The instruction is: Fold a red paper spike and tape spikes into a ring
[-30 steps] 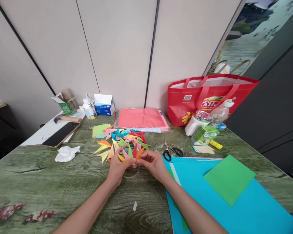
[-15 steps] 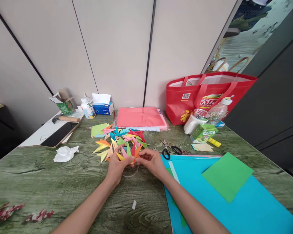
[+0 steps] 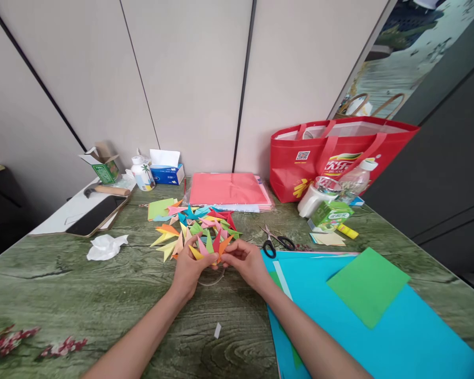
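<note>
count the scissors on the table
1. The scissors, black-handled, lie on the green table just beyond the right hand, at the far edge of the blue paper. More could be hidden inside the red bag.

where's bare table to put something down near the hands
Bare table lies left of the left hand, below the crumpled tissue. Crowded: folded paper points ahead, scissors and blue sheet to the right.

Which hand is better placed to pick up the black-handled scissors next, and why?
Probably the right hand: the black-handled scissors lie just beyond it on the right, while the left hand grips the colourful folded paper points farther away.
</note>
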Tool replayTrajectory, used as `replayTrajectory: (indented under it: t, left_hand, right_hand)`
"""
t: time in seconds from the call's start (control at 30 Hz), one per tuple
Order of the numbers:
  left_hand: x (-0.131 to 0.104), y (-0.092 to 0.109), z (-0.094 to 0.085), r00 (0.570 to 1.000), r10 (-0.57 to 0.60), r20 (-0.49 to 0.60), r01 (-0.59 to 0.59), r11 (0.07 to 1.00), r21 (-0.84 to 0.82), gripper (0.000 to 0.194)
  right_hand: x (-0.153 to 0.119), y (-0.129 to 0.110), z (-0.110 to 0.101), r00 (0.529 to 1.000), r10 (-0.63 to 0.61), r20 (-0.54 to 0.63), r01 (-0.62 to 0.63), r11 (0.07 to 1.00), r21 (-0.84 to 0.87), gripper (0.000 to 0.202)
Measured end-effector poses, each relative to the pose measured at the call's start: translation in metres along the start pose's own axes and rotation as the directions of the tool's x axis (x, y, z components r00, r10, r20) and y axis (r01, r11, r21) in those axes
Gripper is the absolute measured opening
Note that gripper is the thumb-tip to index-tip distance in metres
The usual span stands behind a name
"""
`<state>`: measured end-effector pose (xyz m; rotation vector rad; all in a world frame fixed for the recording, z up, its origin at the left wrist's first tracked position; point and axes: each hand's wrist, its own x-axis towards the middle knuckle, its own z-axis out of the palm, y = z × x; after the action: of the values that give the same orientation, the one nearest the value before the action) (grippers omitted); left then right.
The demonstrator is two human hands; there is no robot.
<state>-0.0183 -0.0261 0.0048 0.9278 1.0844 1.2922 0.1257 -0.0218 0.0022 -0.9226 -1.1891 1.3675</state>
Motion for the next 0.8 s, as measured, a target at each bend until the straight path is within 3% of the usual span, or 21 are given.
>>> replayTrajectory:
  t: [0.23,0.37,0.57,0.67,0.8]
  left_hand:
    - [-0.003,0.011,0.007,0.996,0.040,-0.076,-0.039,0.999,0.019,0.076]
    - [-0.004,0.012,0.008,0.992,0.045,-0.114,-0.035,0.996,0.083,0.075]
    - [-0.005,0.006,0.006,0.999,-0.001,-0.037,0.006,0.991,0.134,0.076]
    - [-0.005,0.006,0.006,0.998,-0.048,-0.029,0.052,0.989,0.137,0.077]
    - [-0.006,0.009,0.007,0.992,-0.112,-0.051,0.118,0.986,0.117,0.081]
  right_hand:
    - [-0.001,-0.003,0.003,0.997,0.072,0.012,-0.072,0.996,0.048,0.032]
    - [0.000,-0.004,0.002,0.989,0.126,0.082,-0.133,0.987,0.090,0.031]
    - [0.000,0.007,0.001,0.992,0.115,-0.047,-0.117,0.992,-0.048,0.024]
    - [0.000,0.008,-0.001,0.996,0.076,-0.045,-0.081,0.988,-0.131,0.024]
    - [0.000,0.005,0.001,0.991,0.136,-0.016,-0.137,0.988,-0.073,0.025]
